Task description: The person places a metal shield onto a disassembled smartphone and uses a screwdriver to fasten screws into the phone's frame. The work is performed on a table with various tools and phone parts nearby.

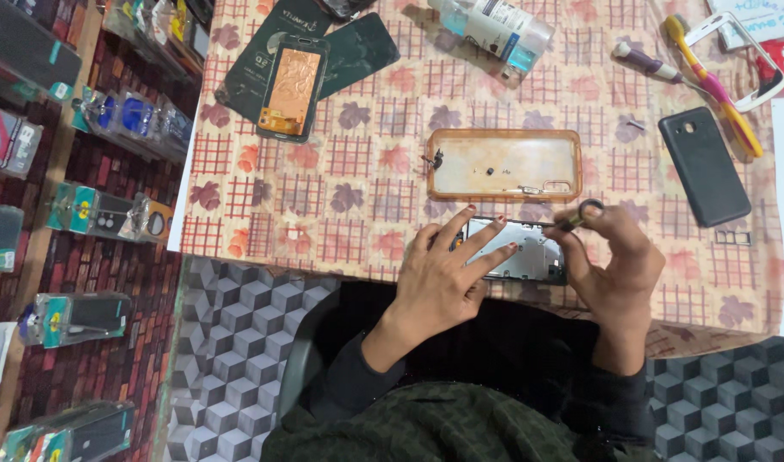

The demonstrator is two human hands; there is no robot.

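Note:
My left hand [448,274] rests with spread fingers on an opened phone body [529,252] lying near the table's front edge, steadying it. My right hand [614,257] pinches a small screwdriver [572,220] whose thin shaft points left across the top of the phone. Just behind lies a clear orange-tinted phone case [503,162] holding a few tiny screws.
A phone with a copper-coloured back [292,90] lies on dark back panels at the far left. A black phone cover [704,167], a plastic bottle [495,30], a toothbrush [717,85] and another screwdriver [653,64] lie on the patterned tablecloth [323,197]. Packaged goods line the floor at left.

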